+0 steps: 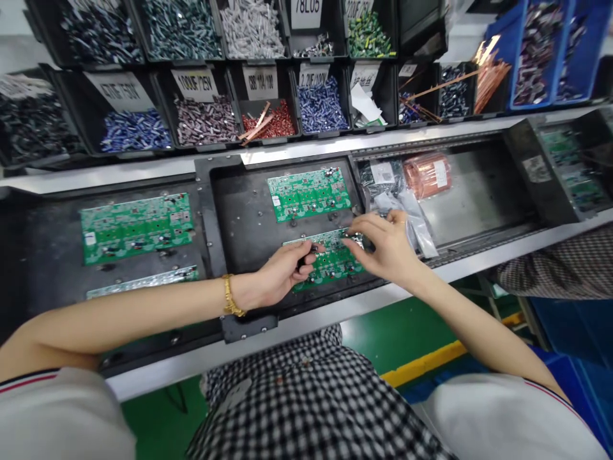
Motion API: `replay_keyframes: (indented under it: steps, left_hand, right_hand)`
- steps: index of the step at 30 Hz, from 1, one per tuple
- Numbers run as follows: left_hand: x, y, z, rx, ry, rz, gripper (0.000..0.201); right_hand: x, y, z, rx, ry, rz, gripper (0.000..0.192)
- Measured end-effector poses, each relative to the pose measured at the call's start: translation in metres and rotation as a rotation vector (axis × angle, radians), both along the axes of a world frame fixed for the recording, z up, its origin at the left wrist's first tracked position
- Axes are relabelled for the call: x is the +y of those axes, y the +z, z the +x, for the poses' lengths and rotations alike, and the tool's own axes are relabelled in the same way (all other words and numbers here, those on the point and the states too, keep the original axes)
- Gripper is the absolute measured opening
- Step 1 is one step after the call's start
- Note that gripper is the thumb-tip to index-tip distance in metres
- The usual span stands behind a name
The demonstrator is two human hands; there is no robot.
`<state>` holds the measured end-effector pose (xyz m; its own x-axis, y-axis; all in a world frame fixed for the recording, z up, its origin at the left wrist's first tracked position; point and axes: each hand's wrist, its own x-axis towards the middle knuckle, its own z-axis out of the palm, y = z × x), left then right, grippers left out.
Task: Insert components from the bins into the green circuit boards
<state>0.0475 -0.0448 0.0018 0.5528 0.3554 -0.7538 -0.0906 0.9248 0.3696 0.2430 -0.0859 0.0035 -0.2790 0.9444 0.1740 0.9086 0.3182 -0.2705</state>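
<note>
My left hand (282, 271) is closed around a few small dark cylindrical capacitors (315, 248), held over the left part of the nearer green circuit board (330, 260). At that board's upper right corner, my right hand (385, 246) has thumb and index fingertips close together in a pinch. Whatever lies between those fingertips is too small and covered to name. Both hands hide parts of this board. Just behind it, in the same black tray (244, 217), lies a second green circuit board (309, 195) with small components along its edges.
On the left, another tray (43, 236) carries a green board (136, 227) and part of one more. Bagged parts (428, 176) lie right of my hands. Black bins (205, 121) of sorted components line the back, with blue bins (536, 57) far right. A person's checked sleeve (565, 262) shows at right.
</note>
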Motion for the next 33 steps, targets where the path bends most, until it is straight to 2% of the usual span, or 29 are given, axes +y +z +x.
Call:
replay_keyframes:
  steps: [3,6,8,11,15,19,24,33]
  left_hand:
    - [-0.005,0.007,-0.005,-0.065,-0.013,0.037,0.027]
    - [-0.004,0.012,-0.018,-0.060,-0.041,0.118,0.028]
    - [0.004,0.012,-0.029,0.033,-0.025,0.229,0.025]
    - [0.019,0.008,-0.043,0.155,0.033,0.365,0.028]
    - [0.031,0.003,-0.046,0.092,0.116,0.343,0.022]
    - [0.033,0.003,-0.043,0.039,0.149,0.245,0.020]
    - [0.031,0.002,-0.043,0.045,0.132,0.245,0.018]
    - [0.030,-0.003,-0.046,0.039,0.128,0.234,0.019]
  right_hand:
    - [-0.001,0.015,-0.029,0.103,0.119,0.002,0.013]
    - [-0.002,0.020,-0.047,0.066,0.140,-0.006,0.015]
    - [-0.002,0.016,-0.052,0.077,0.132,-0.056,0.013]
    - [-0.003,0.002,-0.056,0.114,0.221,-0.219,0.009]
    - [-0.002,-0.015,-0.064,0.095,0.334,-0.339,0.013]
    - [0.001,-0.017,-0.069,0.065,0.357,-0.347,0.014]
    - [0.002,-0.015,-0.069,0.028,0.382,-0.317,0.016]
    - [-0.004,-0.020,-0.073,-0.141,0.419,-0.098,0.019]
